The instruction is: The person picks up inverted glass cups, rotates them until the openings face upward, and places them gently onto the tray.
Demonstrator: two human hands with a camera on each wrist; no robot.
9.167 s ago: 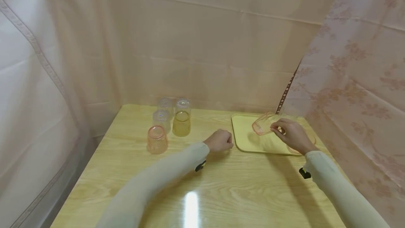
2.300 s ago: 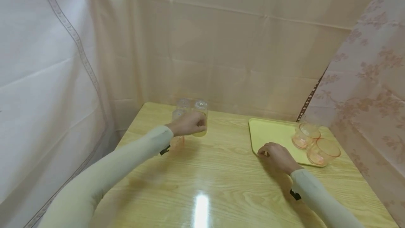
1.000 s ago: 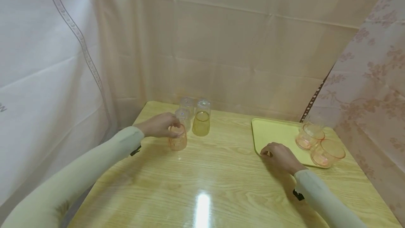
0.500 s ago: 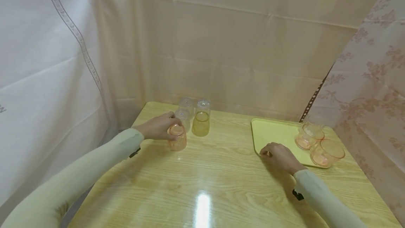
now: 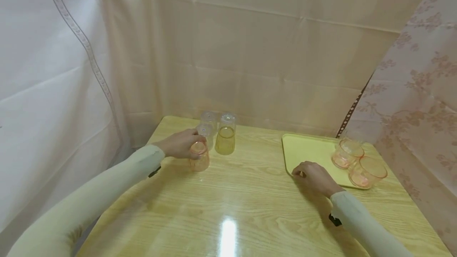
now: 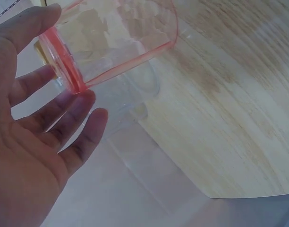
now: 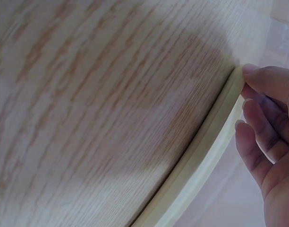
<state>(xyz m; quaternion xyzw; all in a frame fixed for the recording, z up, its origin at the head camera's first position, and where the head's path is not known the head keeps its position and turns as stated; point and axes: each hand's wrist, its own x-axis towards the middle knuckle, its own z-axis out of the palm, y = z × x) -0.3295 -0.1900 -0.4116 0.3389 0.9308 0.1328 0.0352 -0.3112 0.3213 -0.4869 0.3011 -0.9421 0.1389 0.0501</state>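
Note:
My left hand (image 5: 183, 144) grips an upside-down pink-orange clear tumbler (image 5: 199, 162) on the left of the table, thumb and fingers about its upturned base. In the left wrist view the tumbler (image 6: 125, 38) shows a thick red base between the thumb and fingertips. My right hand (image 5: 315, 177) is at the near left corner of the yellow tray (image 5: 303, 150). In the right wrist view its thumb and forefinger pinch the tray's rim (image 7: 206, 137), the other fingers loosely bent. Two pink-orange tumblers, one (image 5: 348, 154) behind the other (image 5: 367, 171), stand mouth up at the tray's right.
Close behind the held tumbler stand a yellow tumbler (image 5: 225, 144) and clear ones (image 5: 228, 119), upside down. The wooden table (image 5: 250, 201) meets a beige cloth (image 5: 250, 58) at the back, with more cloth hanging at both sides.
My right hand has put down the pink-orange tumbler it held over the tray and moved to the tray's corner. My left hand has moved left, past the yellow tumbler, onto the pink-orange one.

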